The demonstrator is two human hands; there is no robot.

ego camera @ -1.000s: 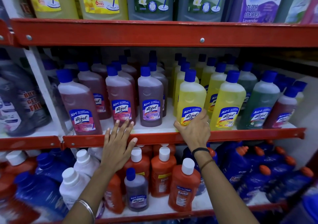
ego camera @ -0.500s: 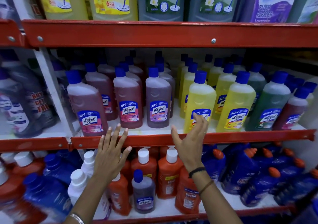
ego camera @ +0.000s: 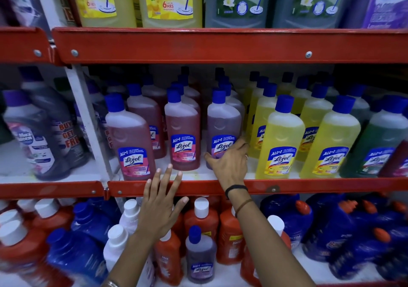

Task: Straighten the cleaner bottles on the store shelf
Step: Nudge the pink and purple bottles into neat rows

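Note:
The middle shelf (ego camera: 309,185) holds rows of blue-capped cleaner bottles. At the front stand a tilted pink bottle (ego camera: 130,138), a pink bottle (ego camera: 182,130), a purple bottle (ego camera: 223,123) and two yellow bottles (ego camera: 281,138) (ego camera: 329,141). My right hand (ego camera: 229,161) wraps around the lower part of the purple bottle, thumb on its left, fingers on its right. My left hand (ego camera: 161,205) hovers with fingers spread in front of the red shelf edge, below the pink bottles, holding nothing.
Large yellow and green cleaner jugs (ego camera: 172,2) fill the top shelf. A white upright post (ego camera: 88,119) separates a left bay with dark bottles (ego camera: 39,136). The bottom shelf carries orange bottles (ego camera: 201,222), blue bottles (ego camera: 331,227) and a small purple bottle (ego camera: 199,255).
My right hand left the front yellow bottle, moved left and closed around the purple bottle. My left hand stayed spread before the shelf edge. The view moved closer.

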